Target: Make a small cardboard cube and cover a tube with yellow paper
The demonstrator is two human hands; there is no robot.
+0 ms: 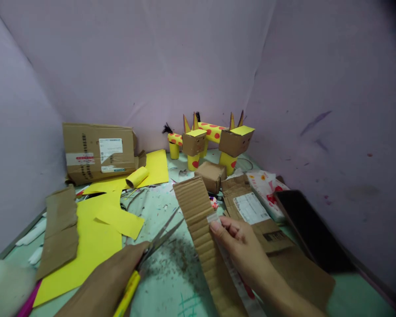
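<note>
My left hand [127, 259] is closed on a pair of scissors [132, 286] with yellow handles; its fingers are mostly hidden. The blades stand apart and point up toward a long strip of corrugated cardboard [198, 220], with a small gap between. My right hand [236, 240] pinches that strip by its right edge, thumb on top, where a piece of clear tape [214, 217] shows. The strip is tilted, its far end raised near the middle of the table and its near end running out of the bottom of view.
Yellow sheets [99, 220] and a torn cardboard piece [59, 229] lie left, before a cardboard box [99, 154]. A yellow tube [137, 177] is behind. Two box-headed, spotted animal figures [194, 143] stand at the back. Right are flattened cardboard [260, 229] and a dark phone-like slab [312, 229].
</note>
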